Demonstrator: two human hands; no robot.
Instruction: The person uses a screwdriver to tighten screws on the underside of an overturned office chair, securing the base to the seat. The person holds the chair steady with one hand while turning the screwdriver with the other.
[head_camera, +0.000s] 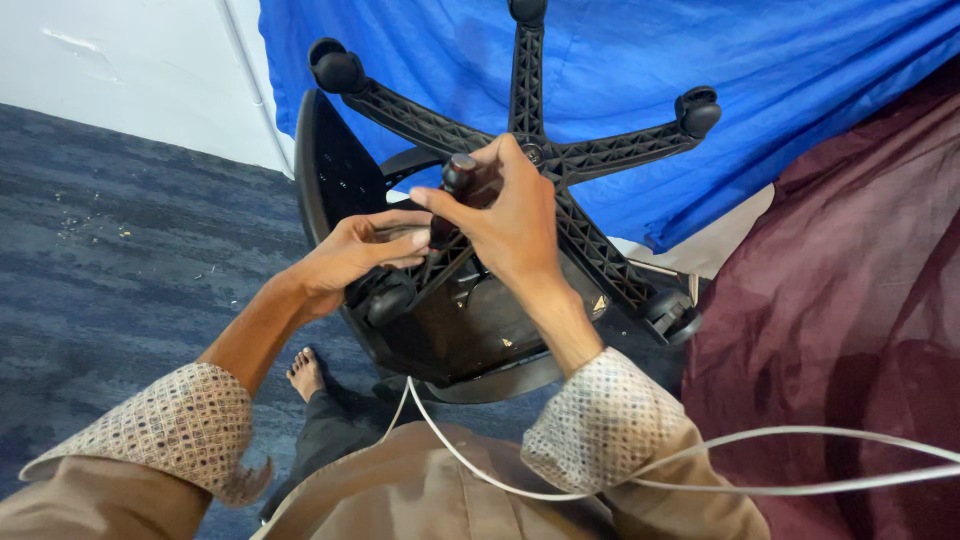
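On the carpet an upturned chair (440, 320) lies; a screwdriver (455, 195) is gripped by the right hand (510, 215), its base (590, 150) steadied by the closed left hand (355, 255). Heavy, rigid, best held by the spokes.

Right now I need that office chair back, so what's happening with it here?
The office chair lies overturned on the blue carpet, its five-star base pointing up. A seated person works on it with both hands. The right hand grips a dark screwdriver handle near the base's hub. The left hand steadies one spoke just above a caster. A white cable trails across the person's lap.
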